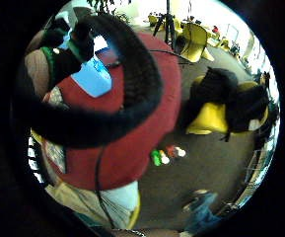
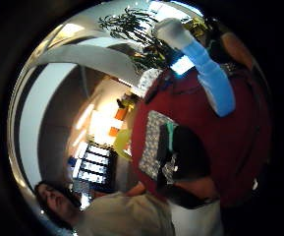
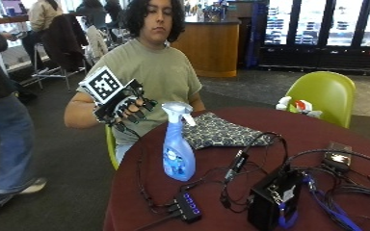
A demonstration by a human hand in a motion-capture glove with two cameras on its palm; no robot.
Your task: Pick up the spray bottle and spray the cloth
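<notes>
The gloved right hand point(image 3: 124, 107) is raised off the table's edge, held in the air in front of the person's chest, its fingers loosely spread and bent, holding nothing. Just beside it toward the table's middle, and lower, stands the spray bottle point(image 3: 178, 144), upright on the dark red table point(image 3: 339, 190), its white trigger head at about the height of the hand. It is a blue plastic bottle that looks mostly full, so it probably has some weight low down and a smooth, slightly slippery wall. The narrow neck under the trigger looks like the best place to take hold, a finger free for the lever. Beyond the bottle, farther from the hand, lies the patterned cloth point(image 3: 220, 131), flat and soft, touching nothing but the tabletop, likely to take the spray without shifting.
</notes>
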